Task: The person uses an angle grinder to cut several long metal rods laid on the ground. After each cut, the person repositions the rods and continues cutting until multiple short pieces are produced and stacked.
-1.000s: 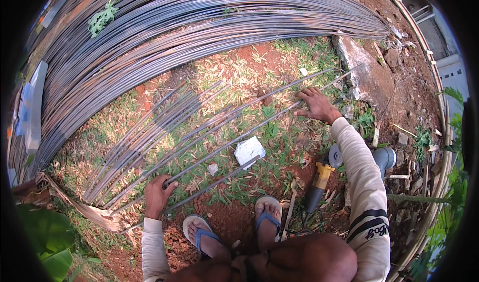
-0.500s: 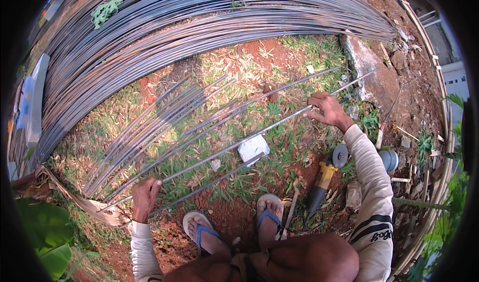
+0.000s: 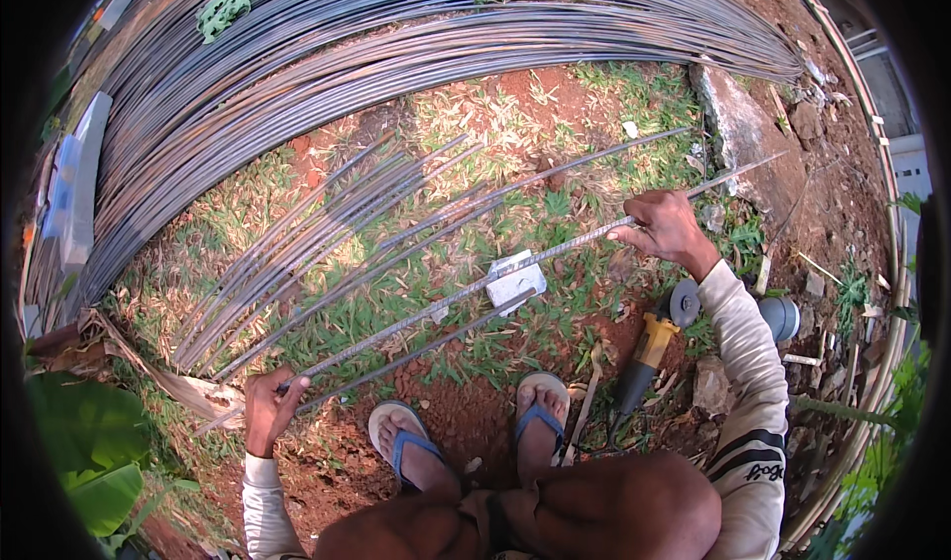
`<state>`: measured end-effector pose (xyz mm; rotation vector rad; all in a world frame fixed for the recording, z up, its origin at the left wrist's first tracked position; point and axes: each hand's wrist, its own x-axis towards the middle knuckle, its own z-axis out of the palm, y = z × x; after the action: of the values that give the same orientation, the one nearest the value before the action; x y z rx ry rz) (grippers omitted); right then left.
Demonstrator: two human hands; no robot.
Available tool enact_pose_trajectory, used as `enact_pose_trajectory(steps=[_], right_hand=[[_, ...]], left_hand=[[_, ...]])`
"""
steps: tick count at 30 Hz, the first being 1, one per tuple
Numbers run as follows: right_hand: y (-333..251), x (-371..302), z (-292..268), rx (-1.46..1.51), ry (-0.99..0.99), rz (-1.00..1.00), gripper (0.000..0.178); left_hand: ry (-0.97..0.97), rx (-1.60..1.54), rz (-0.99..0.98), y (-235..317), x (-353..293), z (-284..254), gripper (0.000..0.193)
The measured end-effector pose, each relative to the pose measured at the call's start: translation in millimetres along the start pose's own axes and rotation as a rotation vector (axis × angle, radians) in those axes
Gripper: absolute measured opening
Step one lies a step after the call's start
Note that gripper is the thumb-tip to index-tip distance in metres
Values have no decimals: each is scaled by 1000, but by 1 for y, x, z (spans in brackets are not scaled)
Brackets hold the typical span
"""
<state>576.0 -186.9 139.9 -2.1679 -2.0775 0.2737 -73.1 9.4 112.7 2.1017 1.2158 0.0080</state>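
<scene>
A long ribbed steel rebar rod (image 3: 584, 235) slants across the view, lifted off the grass. My left hand (image 3: 267, 408) is closed round its lower left end, and my right hand (image 3: 666, 227) pinches it toward the upper right end. Below the rod's middle sits a white block (image 3: 517, 281), with a second, shorter rod (image 3: 416, 349) resting on it. Beyond the held rod, several cut rods (image 3: 297, 248) lie on the grass. An angle grinder (image 3: 646, 350), yellow and dark with a grey disc, lies on the soil beside my right forearm.
A wide bundle of long rods (image 3: 396, 50) curves across the far side. At right lie a concrete slab (image 3: 738, 129), a grey round container (image 3: 780, 317) and rubble. A dry leaf (image 3: 158, 377) and green leaves (image 3: 94, 441) are at left. My sandalled feet (image 3: 416, 448) are near.
Both hands have brought the held rod nearer to me, so it now passes over the white block. My right hand has shifted slightly right and down, my left slightly left and down.
</scene>
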Motion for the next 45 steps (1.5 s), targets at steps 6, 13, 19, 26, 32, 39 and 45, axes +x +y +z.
enact_pose_trajectory(steps=[6,13,19,26,32,39,45], right_hand=[[-28,24,-19,-38,90,201,72],[-77,43,-36,-158,344,213,65],[-43,19,-52,-117,73,-90,65],[5,-7,-52,-106,-126,-252,74],[-5,9,-19,-4,-119,-128,73],[-81,41,11,99,-196,-113,59],[-101,55,16,46,-214,-196,52]], left_hand=[[131,-184,-189,27,-12,6,58],[304,-320,-160,71,-25,55,55],[73,14,-81,2,-36,-12,51],[-6,364,197,-55,-52,-20,48],[7,314,96,-23,-26,44,51],[132,153,208,34,29,113,41],[114,41,209,52,57,130,35]])
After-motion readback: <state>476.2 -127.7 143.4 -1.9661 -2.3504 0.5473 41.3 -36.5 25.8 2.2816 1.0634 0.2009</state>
